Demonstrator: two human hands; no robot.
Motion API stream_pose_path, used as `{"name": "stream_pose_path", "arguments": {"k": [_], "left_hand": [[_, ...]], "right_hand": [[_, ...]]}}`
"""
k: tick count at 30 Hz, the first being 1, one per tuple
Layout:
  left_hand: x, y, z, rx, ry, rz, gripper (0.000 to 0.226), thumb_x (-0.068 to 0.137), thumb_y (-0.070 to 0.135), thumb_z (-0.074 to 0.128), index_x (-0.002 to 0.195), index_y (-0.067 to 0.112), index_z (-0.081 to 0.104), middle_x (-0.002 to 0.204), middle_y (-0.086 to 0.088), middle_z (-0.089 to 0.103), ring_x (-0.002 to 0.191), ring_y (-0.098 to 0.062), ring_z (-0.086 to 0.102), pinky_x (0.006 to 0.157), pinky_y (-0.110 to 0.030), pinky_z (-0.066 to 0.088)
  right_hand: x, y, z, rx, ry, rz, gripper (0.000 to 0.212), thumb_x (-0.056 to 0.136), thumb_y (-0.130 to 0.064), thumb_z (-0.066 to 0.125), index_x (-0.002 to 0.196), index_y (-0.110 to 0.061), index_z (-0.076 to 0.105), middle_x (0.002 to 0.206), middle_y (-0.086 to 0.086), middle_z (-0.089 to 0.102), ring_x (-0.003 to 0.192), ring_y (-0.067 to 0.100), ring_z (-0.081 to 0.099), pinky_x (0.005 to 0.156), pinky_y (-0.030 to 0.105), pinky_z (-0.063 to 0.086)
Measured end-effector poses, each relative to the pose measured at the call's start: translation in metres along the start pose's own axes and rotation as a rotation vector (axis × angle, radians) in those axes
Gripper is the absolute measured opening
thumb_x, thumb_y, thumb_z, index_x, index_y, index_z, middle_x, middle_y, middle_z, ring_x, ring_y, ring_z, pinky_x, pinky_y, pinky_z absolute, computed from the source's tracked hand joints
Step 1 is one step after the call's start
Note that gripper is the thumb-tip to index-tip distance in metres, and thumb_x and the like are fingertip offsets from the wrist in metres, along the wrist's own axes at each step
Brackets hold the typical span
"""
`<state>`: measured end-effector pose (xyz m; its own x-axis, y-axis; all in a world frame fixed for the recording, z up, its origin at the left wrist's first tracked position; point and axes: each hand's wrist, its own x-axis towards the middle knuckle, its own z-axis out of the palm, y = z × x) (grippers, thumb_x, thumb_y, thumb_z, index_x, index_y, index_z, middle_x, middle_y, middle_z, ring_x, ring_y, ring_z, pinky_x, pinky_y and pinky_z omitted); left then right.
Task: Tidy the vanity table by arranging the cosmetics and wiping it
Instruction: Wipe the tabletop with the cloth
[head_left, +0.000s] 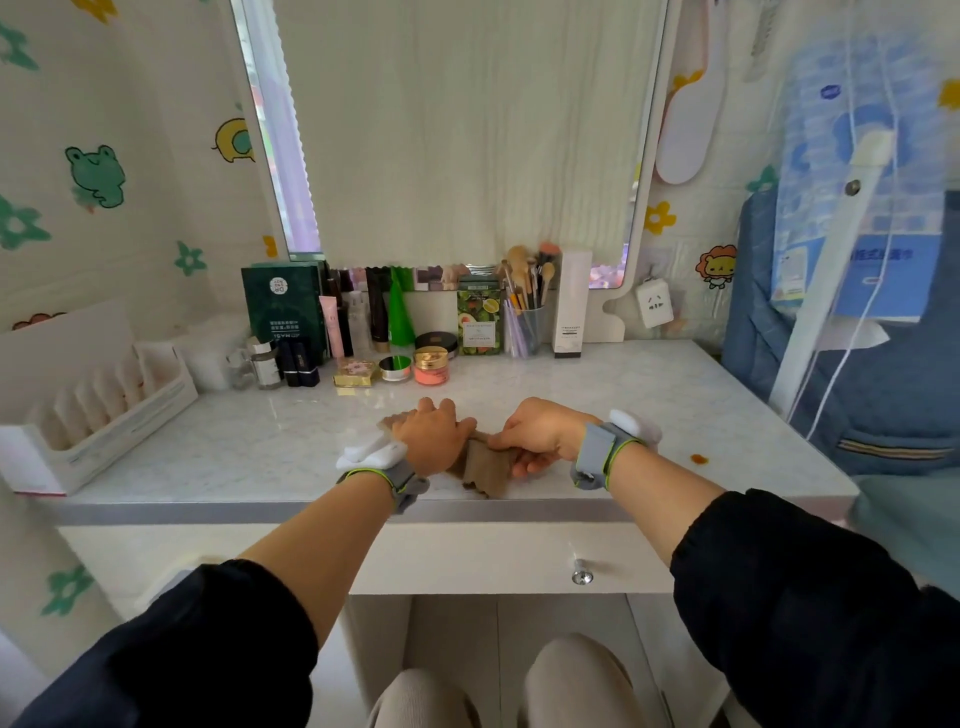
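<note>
Behind the cloth (485, 467), which is pinched by fingers (522, 464) of the right hand (540, 434) and covered by those of the left hand (436, 439) (curl indeterminate), jars (431, 366) could be toppled by an overextended wiping stroke.

A single wide-angle camera worn on the person's head looks forward and down across the vanity table (675, 395), facing the mirror (467, 130) almost square on. It sits close: the left hand (434, 441) and right hand (537, 434), both holding a brown cloth (485, 467) near the table's front edge, fall at mid-frame. The row of cosmetics (363, 332) along the back lies farther off. The person's knees (571, 675) show at the bottom edge, directly below the lens, and the wide angle takes in the papered wall (104, 208) at left.
</note>
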<state>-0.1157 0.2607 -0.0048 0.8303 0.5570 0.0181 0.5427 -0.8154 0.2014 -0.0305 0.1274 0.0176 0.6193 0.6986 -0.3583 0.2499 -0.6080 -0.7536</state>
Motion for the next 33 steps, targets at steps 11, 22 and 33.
{"name": "stream_pose_path", "arguments": {"k": [11, 22, 33], "left_hand": [[0.013, 0.047, 0.056, -0.127, 0.171, -0.356, 0.081, 0.093, 0.057, 0.039, 0.147, -0.002, 0.026, 0.154, -0.028, 0.015, 0.143, -0.047, 0.007, 0.115, -0.06, 0.001], [0.013, 0.085, 0.062, 0.077, -0.033, -0.071, 0.077, 0.089, 0.069, 0.009, 0.153, 0.027, 0.002, 0.161, -0.006, -0.007, 0.14, -0.051, -0.019, 0.102, -0.069, -0.021], [0.002, 0.172, 0.081, 0.01, 0.07, 0.228, 0.107, 0.066, 0.063, -0.017, 0.153, 0.008, 0.012, 0.159, -0.02, 0.003, 0.147, -0.037, -0.003, 0.119, -0.05, -0.005]], "right_hand": [[-0.007, 0.014, -0.005, -0.15, 0.244, 0.01, 0.028, 0.093, -0.019, 0.052, 0.09, 0.004, 0.068, 0.074, 0.015, 0.07, 0.05, 0.021, 0.061, 0.04, 0.019, 0.047], [-0.017, 0.039, -0.035, -0.119, 0.558, 0.001, 0.026, 0.088, -0.008, 0.044, 0.091, -0.002, 0.069, 0.079, 0.017, 0.073, 0.07, 0.03, 0.071, 0.075, 0.041, 0.06], [-0.032, 0.084, -0.088, -0.057, 0.675, 0.054, 0.029, 0.086, -0.015, 0.043, 0.09, -0.004, 0.069, 0.094, 0.017, 0.07, 0.089, 0.037, 0.066, 0.079, 0.047, 0.057]]}}
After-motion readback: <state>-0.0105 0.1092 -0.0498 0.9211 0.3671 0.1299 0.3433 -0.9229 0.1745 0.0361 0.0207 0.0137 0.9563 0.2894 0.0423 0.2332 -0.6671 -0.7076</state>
